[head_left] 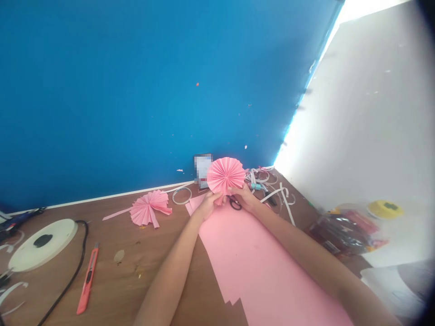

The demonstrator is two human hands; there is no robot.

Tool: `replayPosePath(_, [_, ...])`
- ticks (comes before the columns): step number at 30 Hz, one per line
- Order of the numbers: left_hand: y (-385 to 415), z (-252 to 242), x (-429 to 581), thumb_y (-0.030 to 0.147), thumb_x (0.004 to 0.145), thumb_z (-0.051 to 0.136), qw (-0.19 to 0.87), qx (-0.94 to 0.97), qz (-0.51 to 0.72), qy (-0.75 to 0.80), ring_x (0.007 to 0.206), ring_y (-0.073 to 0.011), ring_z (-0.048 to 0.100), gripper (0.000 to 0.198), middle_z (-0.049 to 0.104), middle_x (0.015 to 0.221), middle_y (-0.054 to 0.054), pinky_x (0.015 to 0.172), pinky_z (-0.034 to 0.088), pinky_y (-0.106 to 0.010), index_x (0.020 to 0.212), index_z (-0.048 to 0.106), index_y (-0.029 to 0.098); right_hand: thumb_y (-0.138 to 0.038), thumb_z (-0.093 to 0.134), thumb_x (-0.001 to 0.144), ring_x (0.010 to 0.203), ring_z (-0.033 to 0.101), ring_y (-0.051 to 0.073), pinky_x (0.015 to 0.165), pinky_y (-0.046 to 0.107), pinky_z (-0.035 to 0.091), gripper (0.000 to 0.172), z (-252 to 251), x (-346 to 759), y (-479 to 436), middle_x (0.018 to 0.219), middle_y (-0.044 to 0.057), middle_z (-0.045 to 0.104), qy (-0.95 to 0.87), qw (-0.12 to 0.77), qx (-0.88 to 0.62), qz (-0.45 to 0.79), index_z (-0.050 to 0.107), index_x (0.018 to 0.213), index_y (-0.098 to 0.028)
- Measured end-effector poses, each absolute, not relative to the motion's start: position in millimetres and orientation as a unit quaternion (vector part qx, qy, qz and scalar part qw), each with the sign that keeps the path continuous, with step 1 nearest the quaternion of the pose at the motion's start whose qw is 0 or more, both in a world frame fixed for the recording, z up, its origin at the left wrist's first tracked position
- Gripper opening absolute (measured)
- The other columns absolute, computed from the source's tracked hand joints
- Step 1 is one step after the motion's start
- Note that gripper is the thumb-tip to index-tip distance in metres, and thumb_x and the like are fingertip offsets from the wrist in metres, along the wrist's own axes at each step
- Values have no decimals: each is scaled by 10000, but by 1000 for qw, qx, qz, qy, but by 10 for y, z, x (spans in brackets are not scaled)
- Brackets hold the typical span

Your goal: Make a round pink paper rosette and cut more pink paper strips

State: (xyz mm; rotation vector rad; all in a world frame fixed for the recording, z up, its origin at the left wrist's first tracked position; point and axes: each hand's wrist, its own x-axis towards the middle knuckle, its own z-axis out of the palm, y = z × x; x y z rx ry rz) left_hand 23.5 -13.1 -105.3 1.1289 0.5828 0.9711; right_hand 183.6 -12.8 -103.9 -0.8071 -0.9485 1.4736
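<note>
Two pinches: left hand [208, 206] and right hand [244, 197] both gripping the lower edge of the pink paper rosette [226, 174] | it's up by the pink sheet's [251, 258] far end | looks light, crushable imo, I'd hold the folds gently

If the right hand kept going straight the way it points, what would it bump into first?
The fan, whose lower edge the right hand is touching. Beyond it, the blurred object by the wall looks roughly in line, though one view leaves depth unclear.
</note>
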Motion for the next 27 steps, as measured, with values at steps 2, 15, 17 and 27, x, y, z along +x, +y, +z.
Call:
replayPosePath(2, [-151,-1034,235,353,802,589,706,501,433,254,573,-102,474,247,525,632,-16,604,378,-256,692,521,143,-301,804,598,733,641,190,594,289,470,402,-1042,1839,-123,827,4,701,-399,570,-344,631,616,951,-255])
replayPosePath(15, [-142,-1133,259,450,793,617,608,598,394,343,395,-48,370,341,467,516,33,456,271,-226,680,518,144,-272,794,615,621,590,155,576,280,430,265,-999,1839,-143,729,-3,675,-443,556,-318,628,637,819,-212])
replayPosePath(17, [-129,-1157,265,451,794,613,601,600,392,354,394,-53,393,344,485,513,25,460,286,-224,672,523,142,-278,786,623,609,588,156,561,277,421,260,-988,1839,-151,722,-2,673,-451,552,-317,625,635,823,-210])
replayPosePath(27, [-136,-1140,288,473,781,618,594,601,402,352,442,-68,463,366,526,553,13,496,346,-220,677,531,133,-305,731,687,595,600,161,569,289,438,253,-977,1854,-157,721,17,669,-482,528,-302,631,623,883,-188])
